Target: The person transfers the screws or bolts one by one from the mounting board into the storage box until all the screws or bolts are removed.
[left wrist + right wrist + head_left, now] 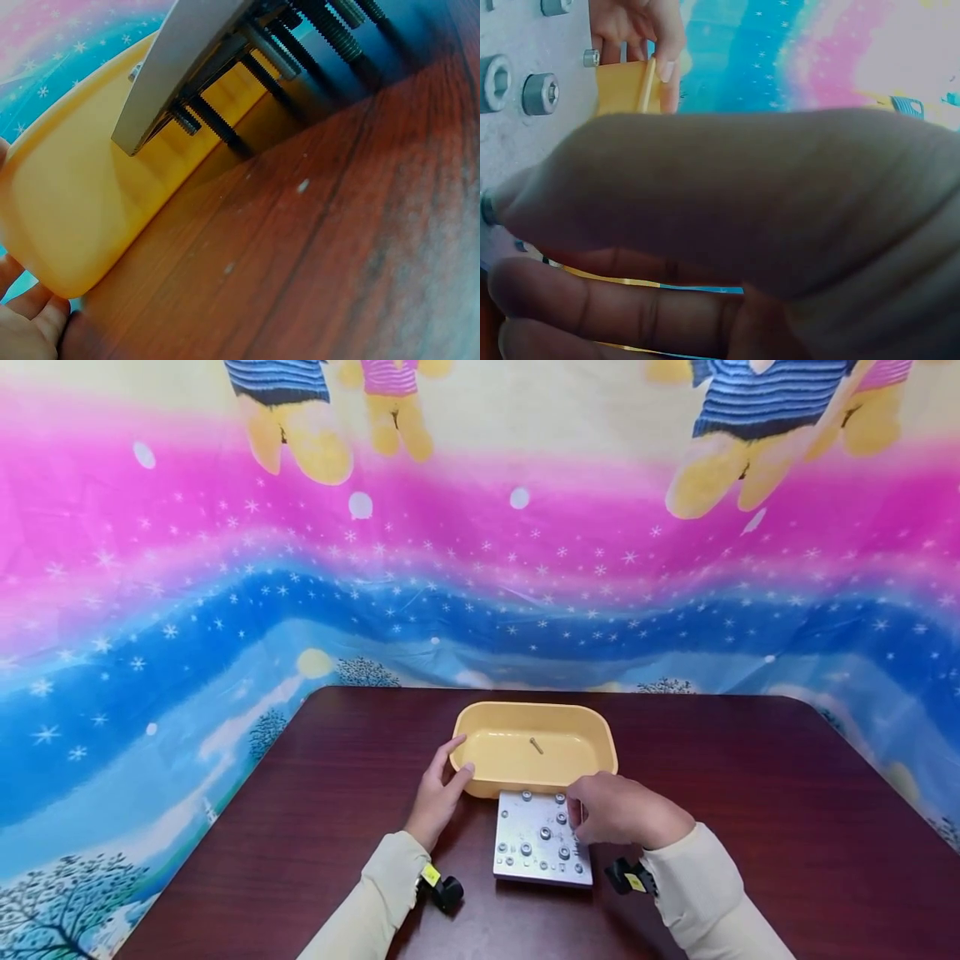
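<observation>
A yellow plastic basin (540, 768) stands on the table, and one small screw (536, 746) lies inside it. My left hand (437, 793) grips the basin's left end, thumb at the front rim and fingers along the side. Close in front of the basin is a square metal plate (525, 827) carrying several socket head bolts (545, 833); their threaded shanks (214, 118) stick out beneath it. At the plate's right edge, my right hand (618, 810) pinches a bolt (489, 208), its thumb tip against the head. The hand hides most of that bolt.
The dark red wooden table (337, 827) has rounded back corners. Behind it hangs a printed curtain (480, 568) in pink and blue. Black wrist cameras (447, 893) sit below both sleeves, one on each side of the plate.
</observation>
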A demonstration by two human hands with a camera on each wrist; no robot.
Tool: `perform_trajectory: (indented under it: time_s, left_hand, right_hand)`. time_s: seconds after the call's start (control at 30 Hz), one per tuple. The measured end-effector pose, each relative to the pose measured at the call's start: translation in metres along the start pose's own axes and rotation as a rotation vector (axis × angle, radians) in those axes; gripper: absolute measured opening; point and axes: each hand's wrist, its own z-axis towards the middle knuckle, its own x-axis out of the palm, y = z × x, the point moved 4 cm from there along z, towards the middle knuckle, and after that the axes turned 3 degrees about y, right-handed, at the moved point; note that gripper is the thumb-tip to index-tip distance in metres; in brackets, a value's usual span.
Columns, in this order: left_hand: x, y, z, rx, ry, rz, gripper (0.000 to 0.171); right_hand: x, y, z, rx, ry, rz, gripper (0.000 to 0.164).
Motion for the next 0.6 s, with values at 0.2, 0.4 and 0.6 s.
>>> perform_trajectory:
  time_s: [0.2, 0.4, 0.6]
  left_hand:
    - [-0.0006, -0.0007, 0.0015, -0.032, 0.017, -0.011, 0.051]
    - [0.0003, -0.0017, 0.0010, -0.018, 0.018, -0.004, 0.051]
    - [0.0000, 0.0002, 0.0005, -0.009, 0.003, 0.001, 0.050]
  right_hand:
    - [0.0021, -0.0006, 0.0014, 0.036, 0.038, 0.029, 0.020]
    - [0.0045, -0.0013, 0.0037, 0.013, 0.028, 0.009, 0.022]
    - [0.0063, -0.0019, 0.0051, -0.003, 0.014, -0.009, 0.022]
